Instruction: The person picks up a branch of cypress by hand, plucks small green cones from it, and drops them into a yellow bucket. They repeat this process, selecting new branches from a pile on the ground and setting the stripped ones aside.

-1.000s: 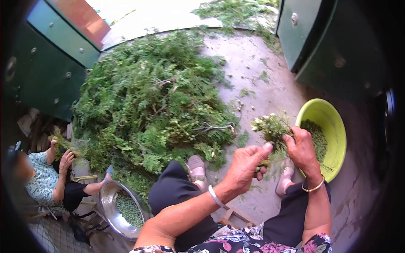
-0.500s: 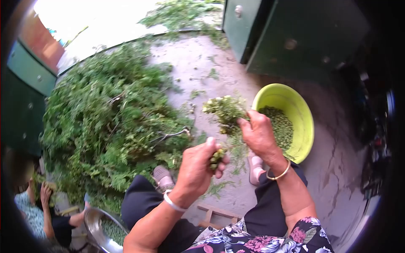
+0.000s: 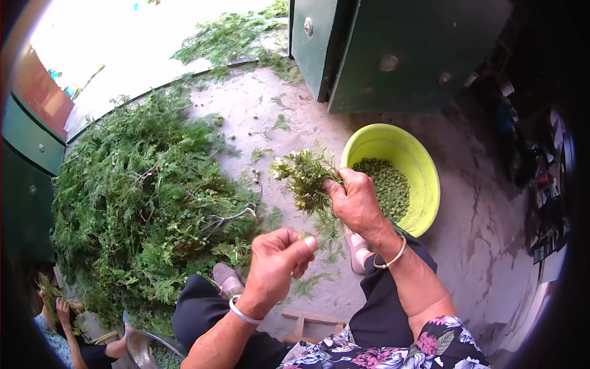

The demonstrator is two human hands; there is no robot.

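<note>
My right hand (image 3: 356,200) is closed around the stem end of a leafy green sprig (image 3: 304,178), which points left with small pale-green cones on it. Lower and to the left, my left hand (image 3: 279,261) is closed, thumb pressed against the index finger, with a bit of green showing at the fingertips; the rest is hidden in the fist. Beyond my right hand stands a yellow-green basin (image 3: 427,178) holding many small green cones (image 3: 384,187).
A big heap of cut branches (image 3: 147,209) covers the floor at left. Green metal doors (image 3: 405,55) stand at the top. Another person's hands (image 3: 63,310) and a metal bowl (image 3: 138,350) are at lower left. A wooden frame (image 3: 301,323) lies between my legs.
The camera view has shifted, so the surroundings sit further left. My left hand has closed; the clump of green cones visible in it before no longer shows. My right hand still grips the sprig.
</note>
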